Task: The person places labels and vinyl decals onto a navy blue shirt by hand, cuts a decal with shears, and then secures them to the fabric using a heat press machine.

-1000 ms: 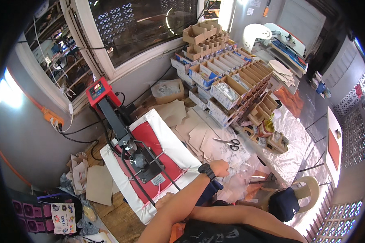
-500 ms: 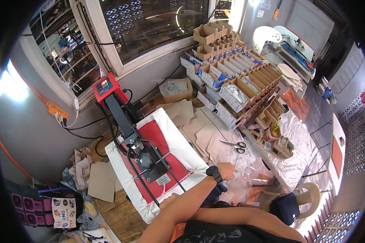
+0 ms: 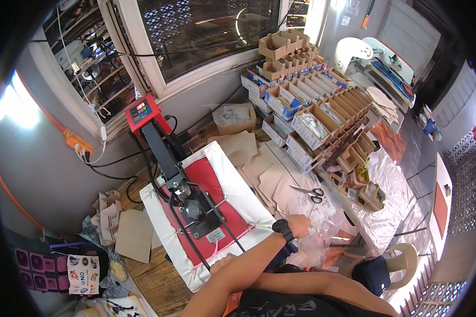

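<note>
My forearms cross, the left over the right. A black watch is on my left wrist; my left hand [image 3: 300, 226] looks curled at the right, beside clear plastic sheets [image 3: 318, 231], its fingertips hidden. My right hand [image 3: 223, 262], partly behind my left forearm, is closed at the front end of the heat press handle [image 3: 195, 246], between its two black bars. The heat press [image 3: 161, 153] has a red control box with a lit display. Its red upper plate [image 3: 203, 171] is down over a white cloth-covered pad [image 3: 222, 161].
Black-handled scissors [image 3: 314, 195] lie on brown paper sheets [image 3: 259, 171] right of the press. Beyond stand stacked cardboard trays [image 3: 322, 113]. A cream chair [image 3: 407, 264] with dark cloth is at the right. Cables run to an orange power strip [image 3: 78, 142] on the wall.
The whole view has shifted slightly, so the scene sits a little further right. My hands and the press keep about the same places relative to each other.
</note>
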### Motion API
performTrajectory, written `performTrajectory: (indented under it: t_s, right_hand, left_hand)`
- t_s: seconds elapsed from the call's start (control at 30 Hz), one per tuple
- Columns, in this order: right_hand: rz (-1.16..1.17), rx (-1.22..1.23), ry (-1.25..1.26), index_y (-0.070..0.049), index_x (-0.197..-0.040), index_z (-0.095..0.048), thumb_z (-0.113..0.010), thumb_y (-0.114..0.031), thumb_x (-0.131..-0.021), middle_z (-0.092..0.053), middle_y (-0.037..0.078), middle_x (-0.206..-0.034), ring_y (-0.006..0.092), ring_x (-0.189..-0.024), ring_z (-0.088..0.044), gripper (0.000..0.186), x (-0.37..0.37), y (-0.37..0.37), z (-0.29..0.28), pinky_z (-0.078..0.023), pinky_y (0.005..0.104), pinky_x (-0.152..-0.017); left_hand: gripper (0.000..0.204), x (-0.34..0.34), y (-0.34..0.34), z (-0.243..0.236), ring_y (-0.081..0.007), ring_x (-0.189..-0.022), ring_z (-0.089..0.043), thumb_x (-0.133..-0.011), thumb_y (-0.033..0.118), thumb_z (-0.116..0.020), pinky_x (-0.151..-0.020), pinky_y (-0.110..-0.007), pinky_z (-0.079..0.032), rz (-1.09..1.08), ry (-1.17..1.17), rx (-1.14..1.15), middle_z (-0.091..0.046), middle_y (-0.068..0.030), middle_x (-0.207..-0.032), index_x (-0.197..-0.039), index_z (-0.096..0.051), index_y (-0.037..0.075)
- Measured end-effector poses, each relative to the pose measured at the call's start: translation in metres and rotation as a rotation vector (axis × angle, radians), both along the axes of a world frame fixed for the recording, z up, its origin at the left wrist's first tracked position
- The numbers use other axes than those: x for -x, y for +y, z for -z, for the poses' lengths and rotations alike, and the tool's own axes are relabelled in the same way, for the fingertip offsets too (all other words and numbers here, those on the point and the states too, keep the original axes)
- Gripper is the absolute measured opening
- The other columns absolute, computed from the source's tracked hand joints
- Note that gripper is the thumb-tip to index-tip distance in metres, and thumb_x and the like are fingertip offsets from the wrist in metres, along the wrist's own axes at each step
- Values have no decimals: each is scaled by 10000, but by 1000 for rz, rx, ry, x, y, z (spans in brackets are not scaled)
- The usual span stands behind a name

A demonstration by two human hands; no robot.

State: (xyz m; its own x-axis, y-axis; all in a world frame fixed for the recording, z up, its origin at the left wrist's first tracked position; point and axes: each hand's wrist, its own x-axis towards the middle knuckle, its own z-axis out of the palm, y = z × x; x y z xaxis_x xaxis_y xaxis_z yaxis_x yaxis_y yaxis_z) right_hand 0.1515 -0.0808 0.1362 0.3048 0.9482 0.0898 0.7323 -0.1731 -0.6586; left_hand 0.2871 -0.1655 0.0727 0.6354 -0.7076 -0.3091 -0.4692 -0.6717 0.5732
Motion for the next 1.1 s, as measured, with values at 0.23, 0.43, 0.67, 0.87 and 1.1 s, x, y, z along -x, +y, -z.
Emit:
performTrajectory:
  t_s: [0.23, 0.43, 0.67, 0.87, 1.1]
  right_hand:
    - [62, -16, -40, -74, -727, -644, -692, -363, -724, -657, 120, -713, 306, -671, -684, 293, 8, 2, 14, -511, 458, -613]
    - [30, -98, 13, -69, -750, -654, -688, -361, -733, -667, 131, -741, 311, -689, -689, 294, 6, 0, 16, -510, 460, -601]
    - [60, -27, -46, -70, -755, -658, -684, -353, -735, -672, 127, -745, 303, -705, -698, 285, 6, 1, 14, -513, 453, -595]
    - [79, -107, -40, -80, -743, -660, -667, -348, -755, -681, 121, -752, 294, -697, -700, 268, 9, 1, 23, -518, 447, -610]
    - [74, 17, -77, -83, -711, -657, -661, -352, -779, -667, 112, -689, 281, -635, -689, 278, 9, 6, 22, -512, 440, -575]
  left_hand:
    - [331, 0, 2, -19, -372, -951, -715, -771, 239, -671, -813, -461, -579, 6, 58, -4, -730, -213, -1013, -1007, -747, 19]
    - [292, -1, -2, 4, -356, -903, -707, -816, 359, -687, -792, -460, -556, -2, 32, 13, -733, -170, -917, -905, -751, 88]
    - [291, -1, -2, 2, -357, -903, -707, -817, 352, -677, -791, -463, -557, 9, 28, 20, -733, -171, -916, -917, -750, 89]
    - [293, 0, -2, 4, -357, -903, -709, -819, 353, -667, -782, -464, -559, 5, 20, 25, -733, -173, -913, -909, -750, 87]
    - [309, 0, -3, 5, -358, -892, -710, -811, 376, -697, -769, -470, -558, 9, 5, 40, -733, -171, -900, -888, -749, 81]
